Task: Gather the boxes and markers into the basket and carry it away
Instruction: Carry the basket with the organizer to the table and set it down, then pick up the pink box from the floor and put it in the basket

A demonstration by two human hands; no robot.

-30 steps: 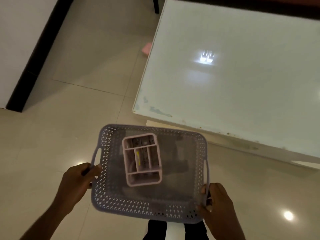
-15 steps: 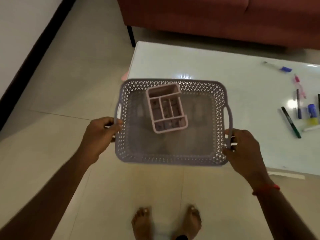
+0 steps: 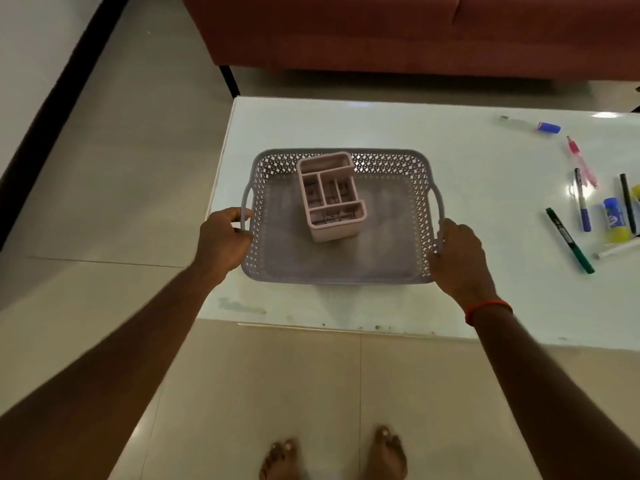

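A grey perforated basket (image 3: 420, 188) sits over the left part of the white table (image 3: 485, 188). Inside it stands a pink divided organiser box (image 3: 331, 199). My left hand (image 3: 223, 239) grips the basket's left handle, and my right hand (image 3: 459, 251) grips the right handle. Several markers lie loose on the table at the right: a green-capped black one (image 3: 569, 240), a blue one (image 3: 582, 204), a pink one (image 3: 581, 161), a black one (image 3: 627, 202) and a white one (image 3: 616, 249). A blue-and-yellow tube (image 3: 614, 220) lies among them.
A red sofa (image 3: 415, 32) stands behind the table. A blue-capped marker (image 3: 540, 125) lies at the table's far right. Tiled floor surrounds the table, with my bare feet (image 3: 332, 455) below its front edge. A white wall with a black skirting (image 3: 55, 98) runs along the left.
The basket, held low over the floor a second ago, has moved forward and now sits over the table. Both hands keep their grip on the handles. The view has tilted up, showing the markers.
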